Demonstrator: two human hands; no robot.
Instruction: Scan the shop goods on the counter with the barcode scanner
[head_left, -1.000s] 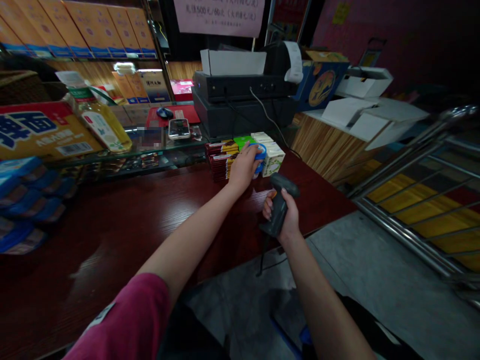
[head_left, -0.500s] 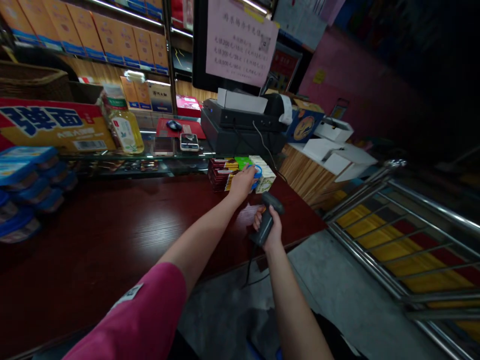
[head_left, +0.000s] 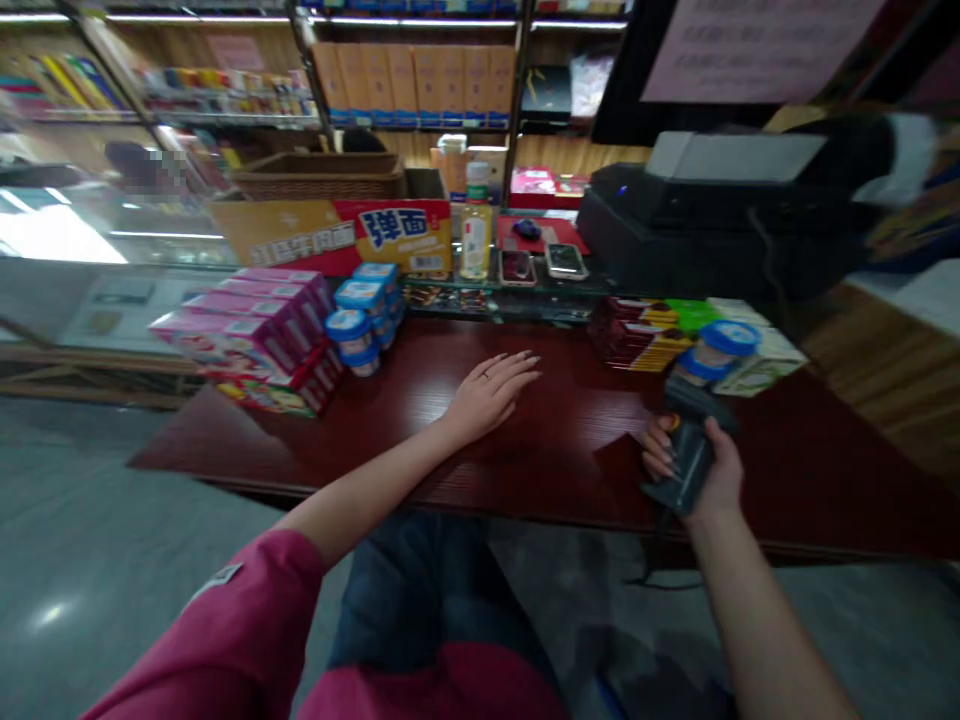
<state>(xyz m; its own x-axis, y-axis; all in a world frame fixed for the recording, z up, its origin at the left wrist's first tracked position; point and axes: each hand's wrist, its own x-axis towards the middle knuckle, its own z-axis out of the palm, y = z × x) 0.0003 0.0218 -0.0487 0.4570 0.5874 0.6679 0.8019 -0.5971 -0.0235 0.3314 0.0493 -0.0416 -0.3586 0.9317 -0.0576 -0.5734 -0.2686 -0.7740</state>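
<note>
My left hand (head_left: 491,398) is stretched out flat over the middle of the dark red table (head_left: 405,400), with nothing in it; whether it touches the top I cannot tell. My right hand (head_left: 705,470) is wrapped round the handle of a dark grey barcode scanner (head_left: 694,440), whose cord hangs below. Just beyond the scanner, blue-lidded tubs (head_left: 724,345) stand at the right. Beside them are a stack of dark red and yellow packs (head_left: 634,335), a green pack (head_left: 688,315) and pale boxes (head_left: 769,360).
Pink-purple boxes (head_left: 262,320) and more blue-lidded tubs (head_left: 356,340) stand at the table's left. Behind are an open carton (head_left: 405,240), a bottle of yellow drink (head_left: 475,235), two phones (head_left: 566,261) and a black till unit (head_left: 675,225) under a monitor.
My left hand has come away from the blue-lidded tubs, empty, and moved left over the table. The view has swung left. My right hand still holds the scanner.
</note>
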